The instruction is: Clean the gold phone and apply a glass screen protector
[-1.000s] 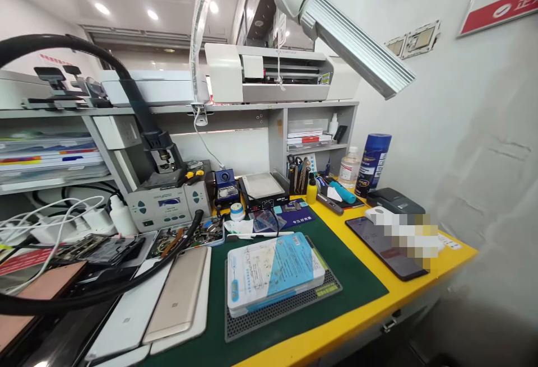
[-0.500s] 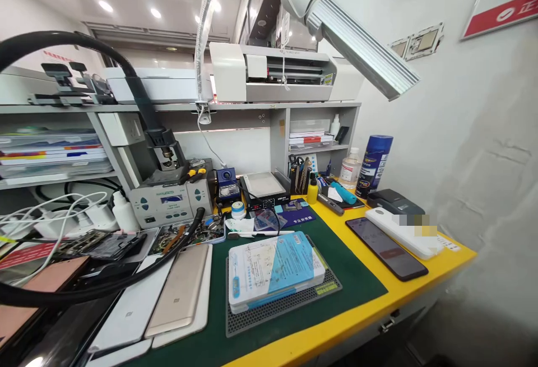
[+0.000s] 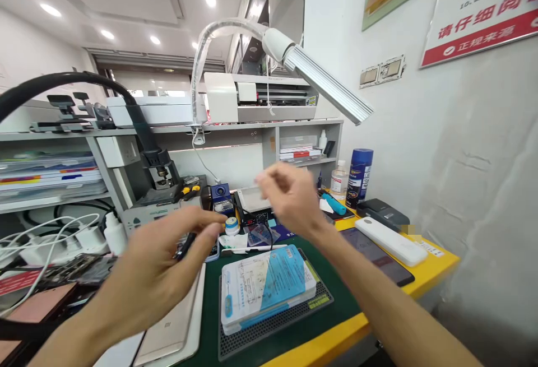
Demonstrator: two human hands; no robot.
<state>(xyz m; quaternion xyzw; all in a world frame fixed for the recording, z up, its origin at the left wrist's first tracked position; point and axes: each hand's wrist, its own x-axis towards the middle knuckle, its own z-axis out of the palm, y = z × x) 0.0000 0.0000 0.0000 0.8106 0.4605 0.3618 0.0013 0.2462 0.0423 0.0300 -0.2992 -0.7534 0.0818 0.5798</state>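
Observation:
My left hand is raised over the left side of the bench, its thumb and fingers apart with nothing held. A black hose shows through the gap between them. My right hand is up over the back of the mat, its fingers curled in and slightly blurred; I see nothing in it. Between and below the hands lies a flat white-and-blue plastic case, printed with text, on a grey perforated pad. Neither hand touches the case. A small white jar with a blue rim stands just beyond my left fingertips.
Phones lie at the left, partly under my left arm. A white phone-like slab and a dark phone lie at the right. A blue spray can stands behind them. A lamp hangs overhead.
Both hands have come into view from below, reaching over the bench. The view has shifted, with the lamp and wall signs now lower and further left. The case stays on its pad.

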